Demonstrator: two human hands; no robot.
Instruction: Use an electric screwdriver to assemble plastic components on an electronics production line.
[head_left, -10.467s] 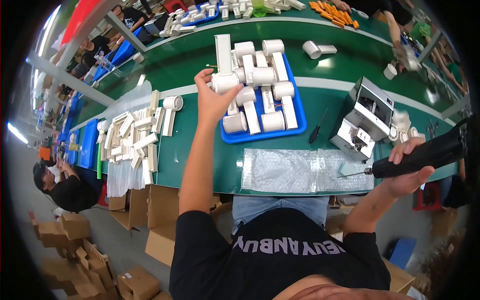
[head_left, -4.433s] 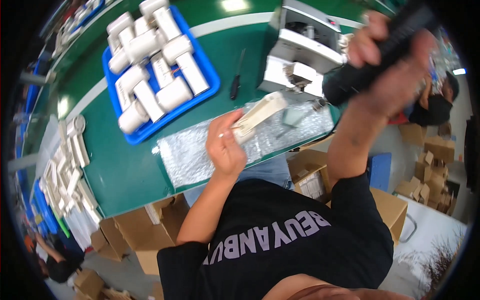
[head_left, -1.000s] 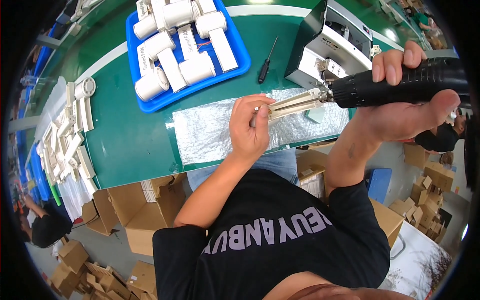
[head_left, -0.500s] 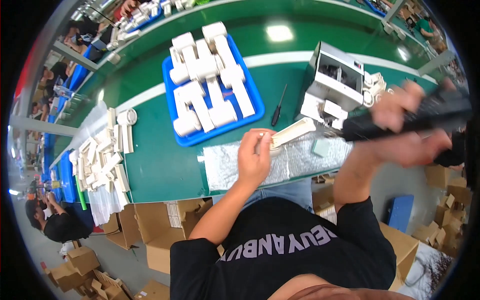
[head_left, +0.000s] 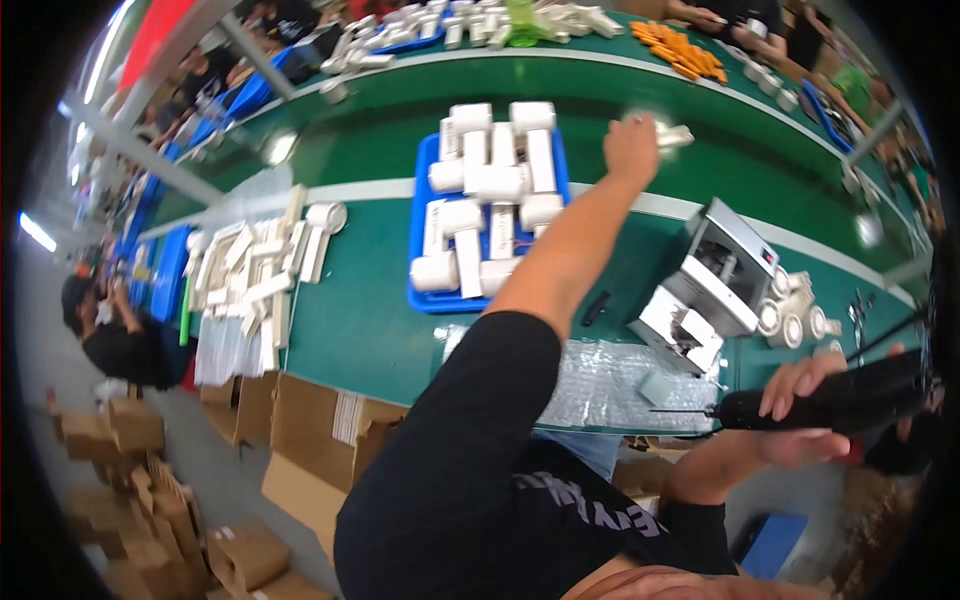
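Note:
My left hand [head_left: 632, 152] reaches far forward over the green belt, its fingers curled at a cream-white plastic part [head_left: 675, 135]. The hand partly hides where they meet. At the right, my right hand [head_left: 800, 400] is wrapped round a black electric screwdriver [head_left: 850, 396], whose thin bit points left. Below the bit's level lies a sheet of bubble wrap [head_left: 600, 385] with a small pale green block [head_left: 655, 389] on it. Under my left arm's reach stands a blue tray [head_left: 416, 240] of white cylinder-headed plastic parts [head_left: 495, 183].
A grey metal box-shaped device [head_left: 735, 265] stands right of centre, with white round parts [head_left: 790, 310] beside it. A black-handled screwdriver [head_left: 596, 308] lies nearby. Loose white pieces [head_left: 255, 265] are piled at left. An open carton [head_left: 320, 425] sits below the table edge. Co-workers sit beyond the belt.
My left hand has swung forward from the bubble wrap to the belt with the cream-white part. My right hand has lowered the electric screwdriver away from it. The view has shifted.

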